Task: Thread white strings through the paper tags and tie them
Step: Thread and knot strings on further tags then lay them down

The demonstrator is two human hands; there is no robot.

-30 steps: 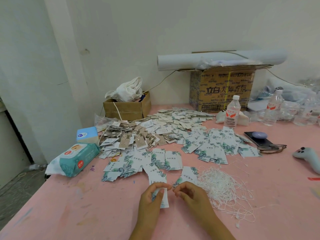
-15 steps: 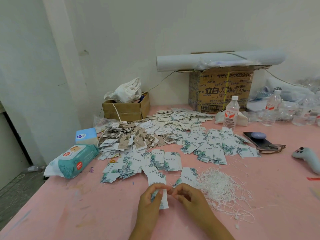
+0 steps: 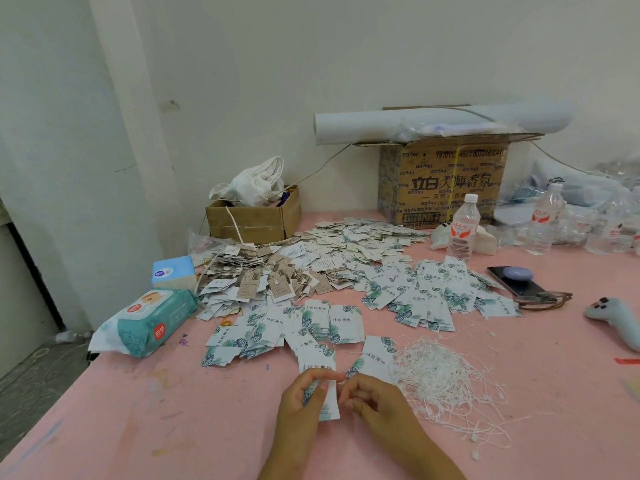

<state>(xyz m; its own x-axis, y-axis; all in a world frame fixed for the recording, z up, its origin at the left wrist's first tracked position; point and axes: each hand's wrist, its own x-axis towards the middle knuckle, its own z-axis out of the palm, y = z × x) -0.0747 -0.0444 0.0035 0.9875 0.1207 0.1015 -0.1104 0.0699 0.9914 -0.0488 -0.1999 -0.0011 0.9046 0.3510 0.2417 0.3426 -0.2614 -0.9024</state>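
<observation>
My left hand (image 3: 299, 405) pinches a white paper tag (image 3: 330, 401) with a green leaf print, held upright near the table's front edge. My right hand (image 3: 372, 398) sits just right of the tag's top, fingers curled and pinched together at it; the string between them is too thin to see. A loose heap of white strings (image 3: 446, 379) lies right of my right hand. Leaf-print tags (image 3: 311, 323) are spread in piles beyond my hands, and a heap of tags with strings on them (image 3: 263, 278) lies further back left.
On the pink table (image 3: 156, 410) lie a wet-wipe pack (image 3: 149, 322) and blue box (image 3: 173, 271) at left, two cardboard boxes (image 3: 443, 181) at the wall, water bottles (image 3: 462, 226), a phone (image 3: 516, 282), glasses and a grey toy (image 3: 616, 320) at right.
Both hands stay at the same spot with the tag between them. The right fingertips have shifted slightly at the tag's top edge.
</observation>
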